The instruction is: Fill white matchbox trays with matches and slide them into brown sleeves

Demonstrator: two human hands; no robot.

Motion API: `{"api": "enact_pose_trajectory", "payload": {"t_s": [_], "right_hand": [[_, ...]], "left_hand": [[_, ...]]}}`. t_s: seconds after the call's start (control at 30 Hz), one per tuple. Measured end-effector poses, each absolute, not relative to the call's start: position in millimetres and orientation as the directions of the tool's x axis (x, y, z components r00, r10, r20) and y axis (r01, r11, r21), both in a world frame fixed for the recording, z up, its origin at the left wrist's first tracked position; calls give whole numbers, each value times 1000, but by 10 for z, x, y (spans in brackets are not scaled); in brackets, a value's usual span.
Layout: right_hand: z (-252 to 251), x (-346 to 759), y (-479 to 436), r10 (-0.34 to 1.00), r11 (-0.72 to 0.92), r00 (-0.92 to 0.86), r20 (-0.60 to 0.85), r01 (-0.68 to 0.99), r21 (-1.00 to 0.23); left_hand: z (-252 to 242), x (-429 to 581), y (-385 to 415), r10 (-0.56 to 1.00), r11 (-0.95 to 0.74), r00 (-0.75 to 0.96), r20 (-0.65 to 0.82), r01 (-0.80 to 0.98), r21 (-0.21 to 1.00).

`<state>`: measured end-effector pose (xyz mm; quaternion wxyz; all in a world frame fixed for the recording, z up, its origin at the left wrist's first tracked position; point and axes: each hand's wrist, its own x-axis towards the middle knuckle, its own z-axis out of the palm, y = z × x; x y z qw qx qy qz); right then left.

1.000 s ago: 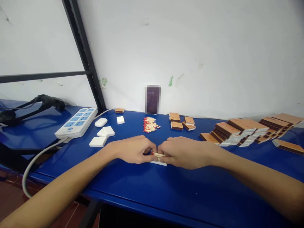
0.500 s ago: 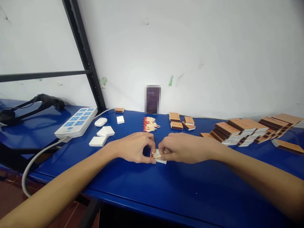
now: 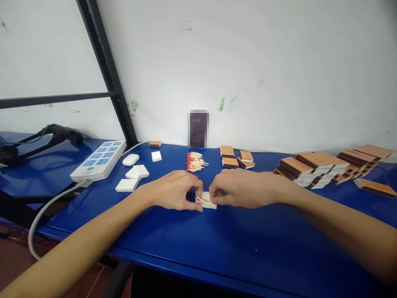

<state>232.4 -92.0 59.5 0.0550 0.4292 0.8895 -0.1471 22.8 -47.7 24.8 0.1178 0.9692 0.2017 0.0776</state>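
Observation:
On the blue tabletop in front of me lies a small white matchbox tray (image 3: 211, 206) with several red-tipped matches (image 3: 204, 200) in it. My left hand (image 3: 176, 190) grips the tray's left end between thumb and fingers, thumb at the near side. My right hand (image 3: 248, 188) is over the tray's right end, its fingertips pinched at the plain ends of the matches. Part of the tray's right side is hidden by those fingers. Just beyond the hands is a loose pile of matches (image 3: 195, 161), red heads to the left.
Several white trays (image 3: 127, 185) and a white rounded case (image 3: 130, 159) lie at left, beside a power strip (image 3: 99, 160). Several matchboxes (image 3: 230, 162) sit beyond my right hand. Stacked matchboxes (image 3: 322, 162) fill the far right. A blurred-out dark rectangle (image 3: 198, 129) stands against the wall.
My right hand has drawn back slightly to the right, showing more of the tray and its matches. My left hand stays on the tray's left end.

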Motion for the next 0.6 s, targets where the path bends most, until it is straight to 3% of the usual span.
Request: {"api": "enact_pose_trajectory", "payload": {"t_s": [0.6], "right_hand": [[534, 2342, -841, 701, 606, -672, -240, 738, -297]], "left_hand": [[228, 229, -422, 328, -915, 938, 107, 288, 284]]}}
